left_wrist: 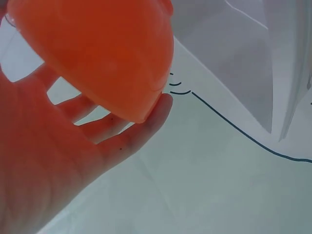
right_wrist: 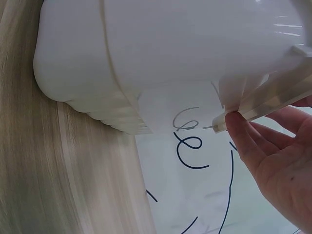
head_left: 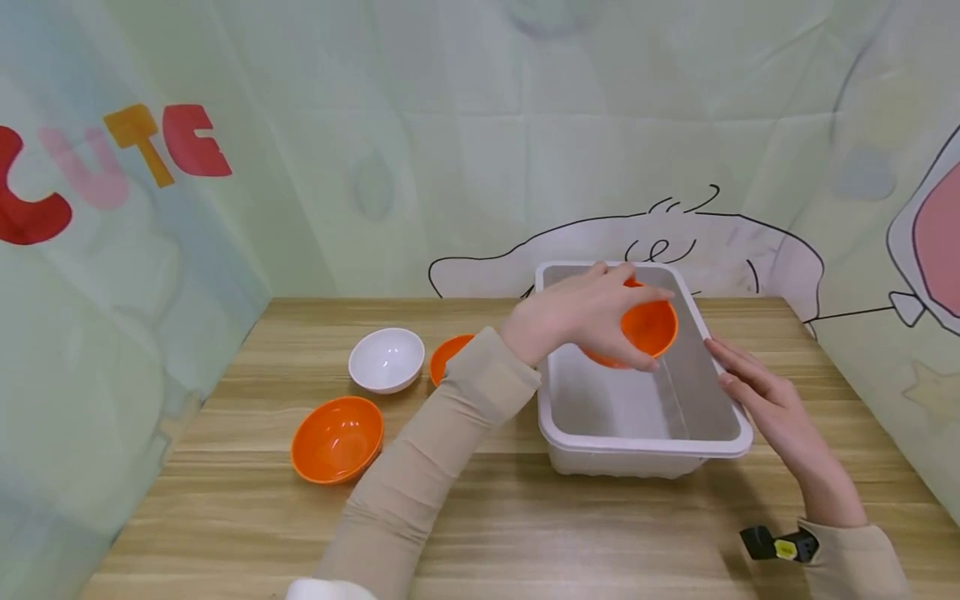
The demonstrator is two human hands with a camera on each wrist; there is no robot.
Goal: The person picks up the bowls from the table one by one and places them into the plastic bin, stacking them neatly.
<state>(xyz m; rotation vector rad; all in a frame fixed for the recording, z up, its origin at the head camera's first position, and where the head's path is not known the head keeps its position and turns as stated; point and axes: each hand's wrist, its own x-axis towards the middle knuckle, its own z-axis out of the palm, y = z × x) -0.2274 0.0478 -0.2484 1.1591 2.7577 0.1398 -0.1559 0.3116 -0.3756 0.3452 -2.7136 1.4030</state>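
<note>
Over the white plastic bin (head_left: 645, 447), my left hand (head_left: 581, 312) grips an orange bowl (head_left: 651, 329), which is tilted on its side with its opening facing right. In the left wrist view, the fingers curve round the outside of the orange bowl (left_wrist: 107, 53), and the thumb is mostly out of frame. At the bin's right side, my right hand (head_left: 776, 408) holds the rim. The right wrist view has the fingertips (right_wrist: 235, 119) right at the lip of the bin (right_wrist: 161, 44).
Left of the bin on the wooden table (head_left: 525, 533) are a white bowl (head_left: 386, 360), an orange bowl (head_left: 339, 440), and another orange bowl (head_left: 447, 354) partly hidden by the left sleeve. A printed cloth (head_left: 360, 150) hangs behind the table and at both sides.
</note>
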